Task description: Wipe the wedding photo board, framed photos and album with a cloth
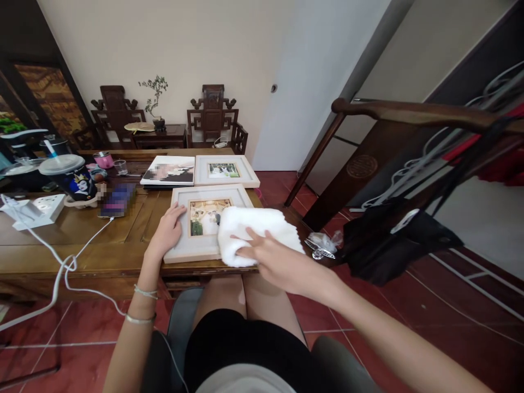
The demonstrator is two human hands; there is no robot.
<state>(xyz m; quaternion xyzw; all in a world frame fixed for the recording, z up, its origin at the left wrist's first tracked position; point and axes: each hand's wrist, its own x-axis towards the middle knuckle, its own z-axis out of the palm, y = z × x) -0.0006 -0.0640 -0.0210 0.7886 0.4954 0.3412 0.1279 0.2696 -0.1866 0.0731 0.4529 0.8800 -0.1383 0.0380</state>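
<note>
A pale wooden picture frame (196, 245) with a photo lies flat at the near edge of the wooden table (82, 245). My left hand (168, 229) rests flat on the frame's left border. My right hand (268, 256) presses a white fluffy cloth (254, 226) onto the frame's right side, fingers spread on top of it. The cloth hides the frame's right part.
A second framed photo (226, 170) and a photo print (168, 170) lie further back. On the left are a phone (118, 200), a lidded cup (71, 174), a white power strip (35, 210) with trailing cables. A dark wooden rail (409, 112) with black cloth stands right.
</note>
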